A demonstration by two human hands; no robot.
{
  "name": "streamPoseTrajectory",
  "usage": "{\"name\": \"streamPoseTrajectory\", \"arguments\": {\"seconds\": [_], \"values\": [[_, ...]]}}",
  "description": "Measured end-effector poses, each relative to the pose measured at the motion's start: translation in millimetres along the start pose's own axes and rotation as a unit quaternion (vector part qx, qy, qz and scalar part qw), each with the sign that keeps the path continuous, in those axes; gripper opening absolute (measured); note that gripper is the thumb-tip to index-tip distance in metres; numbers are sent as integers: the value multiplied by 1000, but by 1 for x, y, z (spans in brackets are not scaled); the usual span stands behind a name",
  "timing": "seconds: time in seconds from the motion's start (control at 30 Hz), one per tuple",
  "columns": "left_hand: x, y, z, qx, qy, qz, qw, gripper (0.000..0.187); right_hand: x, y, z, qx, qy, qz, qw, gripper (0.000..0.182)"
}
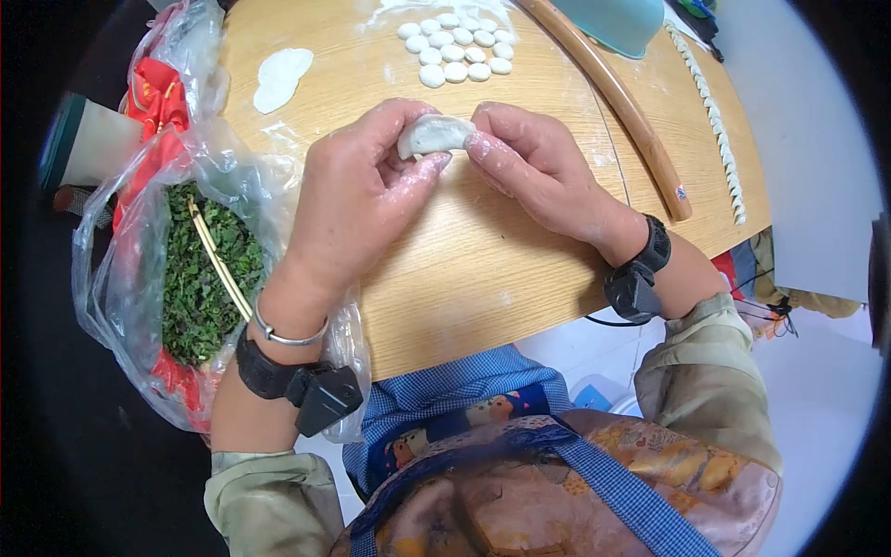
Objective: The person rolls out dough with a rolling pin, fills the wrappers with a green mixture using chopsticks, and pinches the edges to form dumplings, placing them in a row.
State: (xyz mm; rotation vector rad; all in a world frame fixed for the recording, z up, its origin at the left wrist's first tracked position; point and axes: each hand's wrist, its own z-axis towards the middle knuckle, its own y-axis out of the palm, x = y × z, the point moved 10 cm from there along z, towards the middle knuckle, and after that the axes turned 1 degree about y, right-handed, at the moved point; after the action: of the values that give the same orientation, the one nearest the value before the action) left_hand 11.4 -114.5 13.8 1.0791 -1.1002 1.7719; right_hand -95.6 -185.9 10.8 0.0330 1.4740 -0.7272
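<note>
A folded half-moon dumpling is held between my two hands above the wooden table. My left hand pinches its left part with thumb and fingers. At its right end, the thumb and fingers of my right hand press the edge. Both hands are dusted with flour. Left of my left arm lies a plastic bag holding chopped green filling, with chopsticks resting in it. Flattened dough wrappers lie at the table's upper left. Several small round dough pieces sit beyond my hands.
A long wooden rod lies on the table to the right. Past it, a row of finished dumplings runs along the right edge. A light blue container stands at the top, and a lidded container at the left.
</note>
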Motion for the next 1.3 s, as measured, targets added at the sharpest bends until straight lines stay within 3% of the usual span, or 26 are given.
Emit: {"name": "streamPoseTrajectory", "arguments": {"seconds": [0.03, 0.13, 0.37, 0.57, 0.77, 0.83, 0.93, 1.3], "values": [[7, -5, 0, 20, 23, 62, 998, 26, 1, 1, -1, -1, 9, 10, 1000, 28], [6, -6, -1, 38, 57, 69, 995, 30, 4, 2, -1, 0, 19, 19, 1000, 28], [6, -6, -2, 33, 31, 92, 995, 30, 6, 5, -1, 2, 9, 38, 999, 25], [10, -9, -3, 71, 73, 34, 994, 28, 4, 3, -1, 10, 13, 48, 999, 23], [13, -10, -4, 65, 71, 95, 991, 28, 2, 9, 0, -2, -18, 60, 998, 18], [15, -9, -4, 63, 87, 68, 992, 27, -9, -1, -3, 69, -84, 29, 994, 19], [15, -5, -4, 52, 66, 41, 996, 26, -18, 0, -3, 74, -109, -12, 991, 29], [7, 5, -2, 1, 9, -76, 997, 23, -22, -9, -1, 81, -104, -100, 986, 22]]}}
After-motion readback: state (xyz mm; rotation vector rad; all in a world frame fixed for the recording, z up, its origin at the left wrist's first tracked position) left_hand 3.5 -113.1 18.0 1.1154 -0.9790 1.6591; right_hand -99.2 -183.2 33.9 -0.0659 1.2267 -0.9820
